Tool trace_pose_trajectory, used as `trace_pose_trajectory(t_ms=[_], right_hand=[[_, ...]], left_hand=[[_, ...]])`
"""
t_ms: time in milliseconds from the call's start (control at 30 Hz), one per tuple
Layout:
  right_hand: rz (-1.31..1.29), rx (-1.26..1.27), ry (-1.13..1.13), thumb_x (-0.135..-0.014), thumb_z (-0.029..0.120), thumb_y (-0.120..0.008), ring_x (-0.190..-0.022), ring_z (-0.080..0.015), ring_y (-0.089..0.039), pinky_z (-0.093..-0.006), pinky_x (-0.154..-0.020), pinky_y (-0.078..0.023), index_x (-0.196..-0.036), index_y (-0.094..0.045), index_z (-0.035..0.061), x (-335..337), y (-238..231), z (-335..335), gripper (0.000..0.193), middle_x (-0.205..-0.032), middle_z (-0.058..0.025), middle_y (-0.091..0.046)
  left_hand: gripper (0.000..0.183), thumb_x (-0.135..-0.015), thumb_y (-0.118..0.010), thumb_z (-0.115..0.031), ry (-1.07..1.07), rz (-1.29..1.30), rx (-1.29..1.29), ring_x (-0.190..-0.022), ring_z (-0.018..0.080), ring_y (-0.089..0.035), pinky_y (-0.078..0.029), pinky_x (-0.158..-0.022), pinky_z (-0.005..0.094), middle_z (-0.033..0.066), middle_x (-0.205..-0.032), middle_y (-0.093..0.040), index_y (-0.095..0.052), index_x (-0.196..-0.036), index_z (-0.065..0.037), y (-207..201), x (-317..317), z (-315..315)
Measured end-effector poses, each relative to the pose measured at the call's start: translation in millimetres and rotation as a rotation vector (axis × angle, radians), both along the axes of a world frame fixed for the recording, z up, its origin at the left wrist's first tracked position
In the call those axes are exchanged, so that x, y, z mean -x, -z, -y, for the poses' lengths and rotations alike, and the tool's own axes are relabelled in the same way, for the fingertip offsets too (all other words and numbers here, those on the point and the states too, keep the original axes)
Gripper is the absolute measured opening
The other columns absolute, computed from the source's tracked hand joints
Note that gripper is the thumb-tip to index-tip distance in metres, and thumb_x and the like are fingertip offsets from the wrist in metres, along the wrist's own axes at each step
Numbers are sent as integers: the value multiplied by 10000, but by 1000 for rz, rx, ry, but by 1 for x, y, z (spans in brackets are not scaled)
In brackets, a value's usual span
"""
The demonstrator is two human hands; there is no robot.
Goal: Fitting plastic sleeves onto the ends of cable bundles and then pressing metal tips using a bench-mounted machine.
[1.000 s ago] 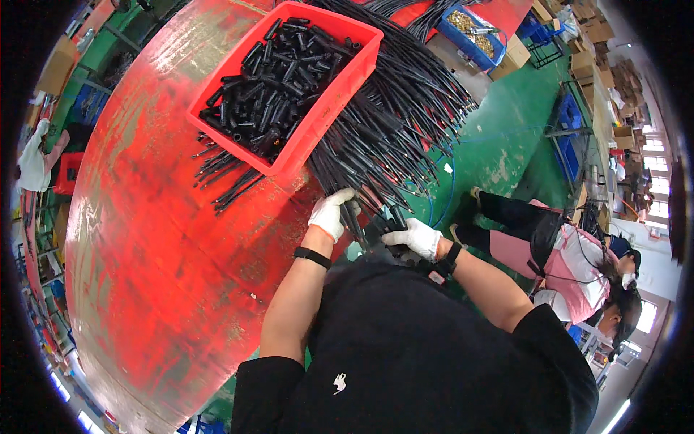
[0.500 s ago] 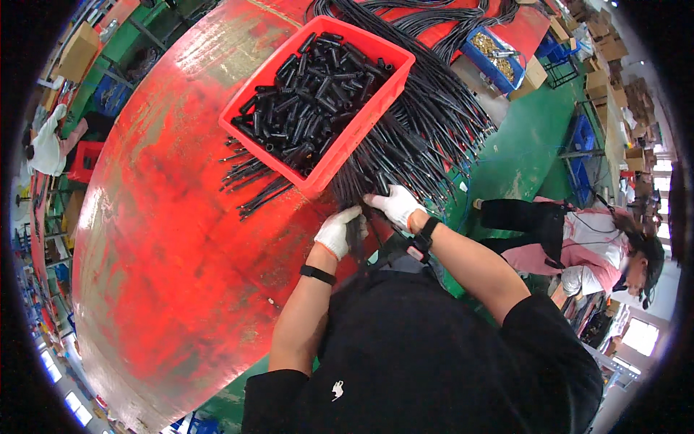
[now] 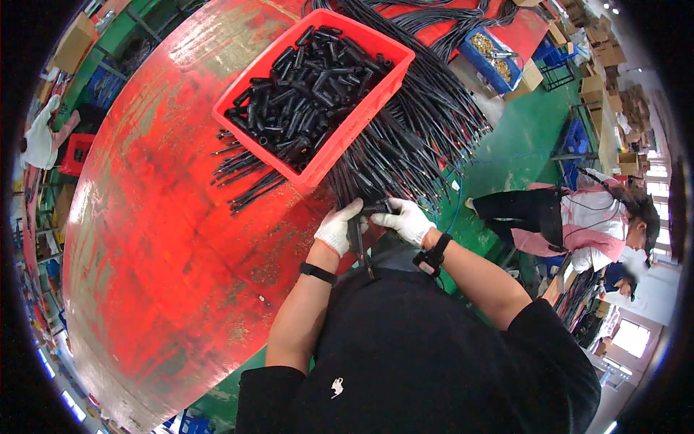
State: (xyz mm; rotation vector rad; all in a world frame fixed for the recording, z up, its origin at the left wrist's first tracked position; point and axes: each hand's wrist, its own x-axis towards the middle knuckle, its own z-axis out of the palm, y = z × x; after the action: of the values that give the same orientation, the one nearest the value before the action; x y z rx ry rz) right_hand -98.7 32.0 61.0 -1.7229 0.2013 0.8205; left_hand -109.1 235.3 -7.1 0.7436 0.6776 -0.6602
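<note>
My left hand (image 3: 338, 228), in a white glove, is closed around a black cable (image 3: 359, 242) whose end points down toward my shirt. Just right of it, my right hand (image 3: 408, 221), gloved too, pinches a short black sleeve (image 3: 373, 208) against the cable. Whether the sleeve is around the cable or only beside it I cannot tell. Beyond both hands a thick bundle of black cables (image 3: 416, 152) fans out, loose ends toward me. A red plastic crate (image 3: 361, 124) full of black ribbed sleeves (image 3: 311, 90) rests on top of the bundle.
The worn red table (image 3: 159, 239) curves away to the left. At the far right, a blue bin (image 3: 486, 69) holds small brass-coloured parts. On the right, a person in a pink top (image 3: 603, 224) works at a bench over the green floor (image 3: 517, 152).
My right hand has shifted slightly down and right, its wrist turning. The cable end in my left hand, blurred before, now shows clearly, and the sleeve is visible between my hands.
</note>
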Motion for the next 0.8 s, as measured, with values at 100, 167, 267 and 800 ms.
trace_pose_trajectory(t_ms=[100, 167, 267, 800], right_hand=[[92, -178, 163, -951, 286, -836, -1024, -144, -689, -345, -928, -552, -1250, -735, -5, 4, 16, -3, 429, -1150, -82, -775], [172, -62, 104, -955, 306, -830, -1018, -145, -688, -342, -925, -550, -1265, -726, -2, -5, 20, -11, 449, -1142, -85, -773], [188, -120, 221, -991, 321, -783, -910, -117, -650, -324, -849, -541, -1171, -736, 13, -11, 24, -22, 360, -1012, -42, -753], [-174, 124, -389, -938, 315, -818, -851, -117, -633, -328, -804, -529, -1163, -766, 20, 56, -18, 81, 374, -902, -14, -715]], left_hand=[[241, -1035, -740, -277, -9, -21, 68, -688, 199, -673, -593, -640, 356, 66, -838, -704, -708, -1124, -56, 7, 0, 2], [242, -1060, -703, -282, -2, -27, 81, -701, 208, -678, -597, -654, 369, 72, -855, -705, -702, -1143, -55, 13, -1, 1], [259, -1071, -668, -237, 27, -27, 77, -792, 250, -707, -622, -741, 407, 109, -933, -717, -681, -1216, -22, 6, -4, -3], [184, -950, -776, -177, 15, -57, 43, -758, 186, -696, -605, -689, 348, 56, -927, -729, -745, -1075, -46, 6, -7, 17]])
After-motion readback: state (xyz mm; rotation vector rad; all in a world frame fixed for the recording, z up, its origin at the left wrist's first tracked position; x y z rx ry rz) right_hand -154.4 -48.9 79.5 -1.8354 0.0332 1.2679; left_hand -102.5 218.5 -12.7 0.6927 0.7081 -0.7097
